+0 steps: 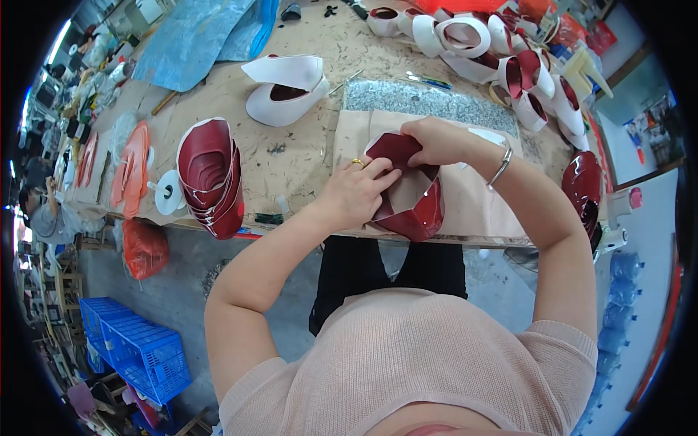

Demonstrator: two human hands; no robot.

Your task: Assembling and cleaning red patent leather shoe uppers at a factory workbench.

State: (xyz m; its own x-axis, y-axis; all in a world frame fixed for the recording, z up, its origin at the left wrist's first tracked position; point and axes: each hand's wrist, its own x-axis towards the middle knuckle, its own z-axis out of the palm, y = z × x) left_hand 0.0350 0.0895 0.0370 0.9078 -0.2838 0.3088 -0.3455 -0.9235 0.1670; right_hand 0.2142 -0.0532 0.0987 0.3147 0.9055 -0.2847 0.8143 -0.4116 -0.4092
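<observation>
Between my hands, at the table's near edge, is a dark red glossy shoe upper point(414, 221) with a pale inside. My left hand point(356, 190) grips its left rim, with the fingers curled over the edge. On the far rim, my right hand point(440, 143) pinches the red material between thumb and fingers. The upper rests on a beige sheet point(476, 203) laid over a speckled grey slab point(429, 94). Left of my left hand stands a nested stack of red shoe uppers point(211, 178).
White shoe uppers with red linings point(465, 38) are heaped at the far right. Two white uppers point(287, 98) lie further back. A white spool point(169, 192) and orange pieces point(131, 167) sit at left. Pens point(429, 80) lie behind the slab. Blue crates point(138, 349) stand on the floor.
</observation>
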